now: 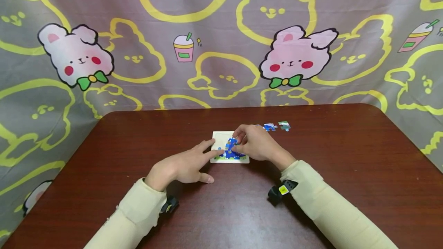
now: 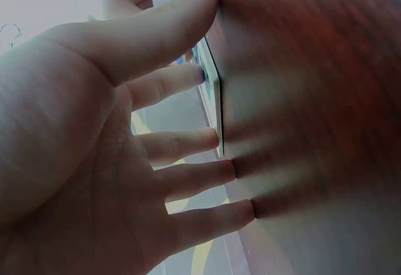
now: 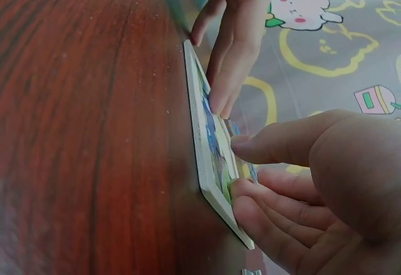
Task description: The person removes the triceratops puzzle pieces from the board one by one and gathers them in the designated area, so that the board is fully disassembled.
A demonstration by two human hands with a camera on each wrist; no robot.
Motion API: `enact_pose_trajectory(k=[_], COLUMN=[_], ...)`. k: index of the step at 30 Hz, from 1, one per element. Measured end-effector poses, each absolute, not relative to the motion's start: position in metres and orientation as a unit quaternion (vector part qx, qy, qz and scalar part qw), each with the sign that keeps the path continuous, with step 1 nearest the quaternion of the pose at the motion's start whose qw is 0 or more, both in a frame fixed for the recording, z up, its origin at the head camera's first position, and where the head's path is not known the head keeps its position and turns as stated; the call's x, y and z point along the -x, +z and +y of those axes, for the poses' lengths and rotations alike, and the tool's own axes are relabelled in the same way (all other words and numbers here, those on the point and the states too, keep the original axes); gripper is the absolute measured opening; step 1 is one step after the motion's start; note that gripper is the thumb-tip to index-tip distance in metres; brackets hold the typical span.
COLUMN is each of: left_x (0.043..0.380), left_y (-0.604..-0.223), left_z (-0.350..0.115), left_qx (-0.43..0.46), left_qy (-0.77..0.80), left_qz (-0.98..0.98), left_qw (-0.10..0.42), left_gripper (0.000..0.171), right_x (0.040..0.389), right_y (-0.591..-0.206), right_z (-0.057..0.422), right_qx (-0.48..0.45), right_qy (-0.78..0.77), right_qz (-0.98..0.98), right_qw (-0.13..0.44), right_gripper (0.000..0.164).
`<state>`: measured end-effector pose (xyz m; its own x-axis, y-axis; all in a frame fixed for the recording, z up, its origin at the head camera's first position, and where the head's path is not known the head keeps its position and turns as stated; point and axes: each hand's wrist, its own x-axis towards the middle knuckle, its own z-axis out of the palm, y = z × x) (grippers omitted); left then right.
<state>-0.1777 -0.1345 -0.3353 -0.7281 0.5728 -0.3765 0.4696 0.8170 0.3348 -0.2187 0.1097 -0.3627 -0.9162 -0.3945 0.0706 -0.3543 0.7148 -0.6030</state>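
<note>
A small square jigsaw puzzle tray (image 1: 230, 161) with a pale rim lies on the table. Blue and green puzzle pieces (image 1: 229, 155) fill its near part, while the far left of its base shows bare. My left hand (image 1: 187, 164) reaches in with fingers spread and straight. Its index fingertip (image 2: 195, 74) presses on the laid pieces, and another finger is at the tray's left edge. Over the tray's right side, my right hand (image 1: 259, 141) pinches a puzzle piece (image 3: 244, 170) between thumb and fingers, tilted above the laid ones. The fingers hide part of that piece.
Beyond the right hand lie loose puzzle pieces, a blue one (image 1: 270, 127) and a green-and-white one (image 1: 284, 125), with another partly hidden by the hand. The dark brown table (image 1: 138, 137) ends at a patterned cloth (image 1: 221, 76) hanging behind it.
</note>
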Motion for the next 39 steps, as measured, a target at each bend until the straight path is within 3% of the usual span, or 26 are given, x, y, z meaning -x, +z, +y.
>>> enact_pose_trajectory(k=[24, 39], left_x=[0.178, 0.178], left_y=[-0.336, -0.337], left_z=[-0.135, -0.133], left_qx=[-0.289, -0.275], left_qy=[0.110, 0.108], left_qz=[0.922, 0.926], left_qw=[0.233, 0.235], left_gripper=[0.078, 0.077], right_x=[0.217, 0.216], right_y=[-0.352, -0.345], right_z=[0.126, 0.142], right_qx=[0.205, 0.188], right_qy=[-0.351, -0.342], right_qz=[0.911, 0.920], right_qw=[0.066, 0.032], right_gripper=[0.032, 0.028])
